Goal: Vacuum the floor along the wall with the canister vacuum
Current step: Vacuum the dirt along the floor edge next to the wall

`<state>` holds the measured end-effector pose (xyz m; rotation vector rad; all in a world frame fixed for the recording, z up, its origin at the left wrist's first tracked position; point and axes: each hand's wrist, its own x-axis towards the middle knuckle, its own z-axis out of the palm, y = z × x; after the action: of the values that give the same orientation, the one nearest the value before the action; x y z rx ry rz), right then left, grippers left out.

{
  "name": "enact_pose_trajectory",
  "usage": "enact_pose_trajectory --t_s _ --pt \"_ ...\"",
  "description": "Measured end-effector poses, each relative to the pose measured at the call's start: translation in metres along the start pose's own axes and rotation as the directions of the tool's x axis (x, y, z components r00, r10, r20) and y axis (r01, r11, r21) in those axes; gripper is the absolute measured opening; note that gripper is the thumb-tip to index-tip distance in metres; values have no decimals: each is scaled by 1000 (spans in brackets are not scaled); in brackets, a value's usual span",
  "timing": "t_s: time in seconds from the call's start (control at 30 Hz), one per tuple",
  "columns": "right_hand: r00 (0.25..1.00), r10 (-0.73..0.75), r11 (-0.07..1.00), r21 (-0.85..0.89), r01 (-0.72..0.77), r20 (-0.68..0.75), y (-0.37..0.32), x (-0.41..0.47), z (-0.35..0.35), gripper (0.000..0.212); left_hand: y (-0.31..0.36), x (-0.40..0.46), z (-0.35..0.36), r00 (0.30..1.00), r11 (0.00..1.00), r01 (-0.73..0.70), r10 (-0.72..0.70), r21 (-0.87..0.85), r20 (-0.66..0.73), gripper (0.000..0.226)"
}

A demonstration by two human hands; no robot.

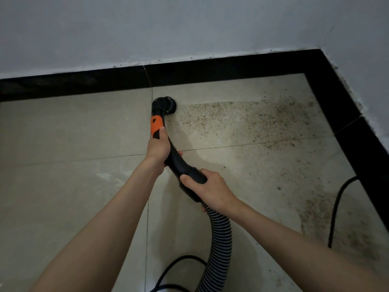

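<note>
Your left hand (158,146) is gripping the black handle (174,159) below its orange part, your right hand (208,189) is gripping its end at the ribbed hose (219,239). The round brush (169,104) is touching the floor (63,133) near the black baseboard (210,70), beside scattered dirt (242,116).

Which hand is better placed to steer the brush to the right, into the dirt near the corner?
The left hand, probably. It grips the handle just behind the brush, which sits at the left edge of the dirt. The right hand holds farther back, where the hose begins.
</note>
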<state>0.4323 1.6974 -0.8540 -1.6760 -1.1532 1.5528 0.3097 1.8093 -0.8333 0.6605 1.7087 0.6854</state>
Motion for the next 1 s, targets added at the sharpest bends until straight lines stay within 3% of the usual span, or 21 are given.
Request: enact_pose_trajectory --t_s 0.23,0.63,1.0 --pt "999 26 999 47 -24 -33 5 -7 -8 60 3 -7 16 1000 999 -5 4 36 27 43" --pt "993 26 995 104 -13 -118 15 -21 -18 62 3 -16 41 995 990 -46 33 135 96 49" --pt "983 70 987 157 -43 -172 24 -31 -32 50 6 -26 70 987 977 -68 37 204 154 45"
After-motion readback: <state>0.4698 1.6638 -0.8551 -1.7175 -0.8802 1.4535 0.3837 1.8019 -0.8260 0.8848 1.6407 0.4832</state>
